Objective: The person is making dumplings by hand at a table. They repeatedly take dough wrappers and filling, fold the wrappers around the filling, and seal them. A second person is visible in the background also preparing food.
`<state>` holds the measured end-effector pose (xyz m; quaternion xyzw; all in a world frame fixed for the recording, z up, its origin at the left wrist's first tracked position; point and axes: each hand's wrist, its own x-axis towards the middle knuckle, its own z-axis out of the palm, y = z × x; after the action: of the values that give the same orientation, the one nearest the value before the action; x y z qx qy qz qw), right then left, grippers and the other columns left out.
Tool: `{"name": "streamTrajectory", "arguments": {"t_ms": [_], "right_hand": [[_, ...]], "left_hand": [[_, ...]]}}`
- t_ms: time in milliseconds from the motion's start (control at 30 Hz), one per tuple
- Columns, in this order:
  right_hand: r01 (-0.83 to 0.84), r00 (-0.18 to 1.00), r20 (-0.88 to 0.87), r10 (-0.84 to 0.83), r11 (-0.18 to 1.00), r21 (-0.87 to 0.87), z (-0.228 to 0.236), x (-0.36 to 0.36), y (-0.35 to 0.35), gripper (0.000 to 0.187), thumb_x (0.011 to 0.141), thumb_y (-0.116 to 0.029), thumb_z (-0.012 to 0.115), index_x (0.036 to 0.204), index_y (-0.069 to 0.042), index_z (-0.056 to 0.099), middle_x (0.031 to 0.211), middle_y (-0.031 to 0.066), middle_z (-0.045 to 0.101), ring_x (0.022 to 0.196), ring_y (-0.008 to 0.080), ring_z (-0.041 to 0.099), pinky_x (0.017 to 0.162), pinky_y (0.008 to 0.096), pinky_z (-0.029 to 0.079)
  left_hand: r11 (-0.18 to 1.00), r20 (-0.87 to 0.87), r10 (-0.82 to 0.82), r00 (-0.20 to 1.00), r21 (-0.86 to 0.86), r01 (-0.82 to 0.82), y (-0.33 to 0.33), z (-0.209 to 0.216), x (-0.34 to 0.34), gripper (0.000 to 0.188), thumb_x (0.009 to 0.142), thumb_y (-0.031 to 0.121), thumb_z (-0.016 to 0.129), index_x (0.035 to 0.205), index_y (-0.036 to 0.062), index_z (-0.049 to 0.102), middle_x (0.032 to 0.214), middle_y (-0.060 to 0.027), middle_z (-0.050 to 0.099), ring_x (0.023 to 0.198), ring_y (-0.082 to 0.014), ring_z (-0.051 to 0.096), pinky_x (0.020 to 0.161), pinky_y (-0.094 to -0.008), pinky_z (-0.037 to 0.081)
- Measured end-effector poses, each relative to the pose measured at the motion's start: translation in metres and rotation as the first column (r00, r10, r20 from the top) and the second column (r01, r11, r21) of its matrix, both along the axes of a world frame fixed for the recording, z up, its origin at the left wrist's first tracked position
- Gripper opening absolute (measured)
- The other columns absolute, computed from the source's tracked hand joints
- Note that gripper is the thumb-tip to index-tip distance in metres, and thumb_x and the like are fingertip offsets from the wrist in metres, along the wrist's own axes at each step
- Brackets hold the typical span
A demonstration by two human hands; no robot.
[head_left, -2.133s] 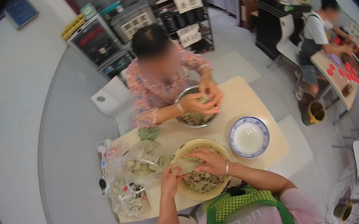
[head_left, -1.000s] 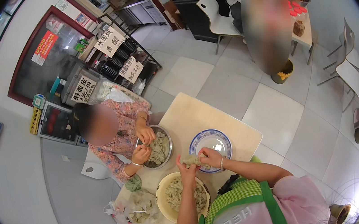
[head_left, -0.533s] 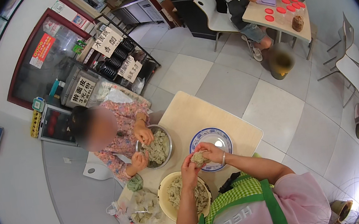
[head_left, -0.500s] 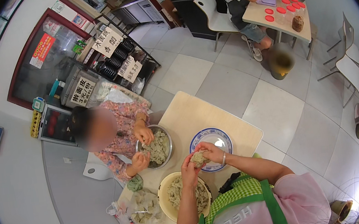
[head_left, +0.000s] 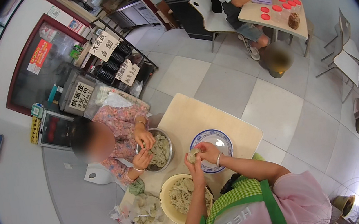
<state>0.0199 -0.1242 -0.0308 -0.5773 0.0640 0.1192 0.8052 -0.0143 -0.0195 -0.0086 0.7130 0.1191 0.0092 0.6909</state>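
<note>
Between my hands, over the left edge of a blue-rimmed white dish (head_left: 217,140), is a pale greenish, spongy-looking lump of food (head_left: 192,156). My left hand (head_left: 194,166) grips it from below with bent fingers. The fingers of my right hand (head_left: 209,152) pinch its upper right side; a bracelet circles that wrist. Beneath my left forearm stands a cream-yellow basin (head_left: 165,203) heaped with pale torn pieces (head_left: 179,196). The dish's inside is partly hidden by my right hand.
Across the table (head_left: 197,112), a co-worker's hands (head_left: 144,146) work above a steel bowl (head_left: 170,146) of similar pieces. Plastic bags (head_left: 145,214) and a green cloth (head_left: 136,186) lie left. Another person sits at a far table (head_left: 257,16) with red-lidded containers (head_left: 276,7).
The lump in my hands looks smaller and has turned, and my hands have shifted slightly left. More of the yellow basin's contents shows. The co-worker's hands have come closer together.
</note>
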Motion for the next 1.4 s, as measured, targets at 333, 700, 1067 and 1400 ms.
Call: {"name": "streamTrajectory", "arguments": {"t_ms": [333, 700, 1067, 1400], "right_hand": [[0.034, 0.998, 0.059, -0.029, 0.997, -0.076, -0.022, -0.014, 0.012, 0.024, 0.075, -0.013, 0.052, 0.092, 0.003, 0.056, 0.070, 0.0099, 0.059, 0.064, 0.0151, 0.056, 0.056, 0.0295, 0.044], [0.149, 0.875, -0.411, 0.256, 0.665, 0.732, 0.033, 0.004, 0.008, 0.032, 0.086, -0.035, 0.045, 0.081, -0.005, 0.053, 0.076, 0.0032, 0.055, 0.071, 0.0123, 0.052, 0.066, 0.0260, 0.044], [0.060, 0.997, -0.079, -0.002, 0.671, 0.739, -0.004, 0.016, 0.041, 0.036, 0.085, -0.037, 0.046, 0.071, -0.005, 0.056, 0.072, 0.0057, 0.057, 0.069, 0.0146, 0.054, 0.056, 0.0246, 0.043], [0.342, 0.934, -0.288, -0.212, 0.763, 0.549, -0.015, 0.008, 0.038, 0.028, 0.081, -0.033, 0.049, 0.069, -0.008, 0.055, 0.064, 0.0065, 0.055, 0.056, 0.0175, 0.052, 0.046, 0.0295, 0.039]], "left_hand": [[0.981, 0.008, 0.183, 0.983, -0.070, -0.182, 0.000, -0.006, 0.019, 0.025, 0.087, 0.026, 0.047, 0.087, 0.0014, 0.049, 0.081, -0.0048, 0.051, 0.072, -0.0132, 0.048, 0.064, -0.0269, 0.040], [0.724, 0.512, -0.287, 0.810, 0.670, -0.167, -0.022, 0.033, 0.007, 0.032, 0.088, 0.031, 0.041, 0.084, 0.0003, 0.048, 0.093, -0.0166, 0.042, 0.085, -0.0296, 0.043, 0.077, -0.0375, 0.035], [0.563, 0.488, -0.605, 0.629, 0.821, -0.096, -0.033, 0.059, 0.025, 0.029, 0.087, 0.024, 0.042, 0.077, -0.0018, 0.051, 0.075, -0.0176, 0.050, 0.070, -0.0329, 0.047, 0.063, -0.0395, 0.038], [0.498, 0.436, -0.665, 0.607, 0.864, -0.076, -0.046, 0.039, 0.046, 0.027, 0.081, 0.014, 0.049, 0.060, -0.0033, 0.050, 0.055, -0.0189, 0.050, 0.051, -0.0353, 0.047, 0.048, -0.0408, 0.037]]}}
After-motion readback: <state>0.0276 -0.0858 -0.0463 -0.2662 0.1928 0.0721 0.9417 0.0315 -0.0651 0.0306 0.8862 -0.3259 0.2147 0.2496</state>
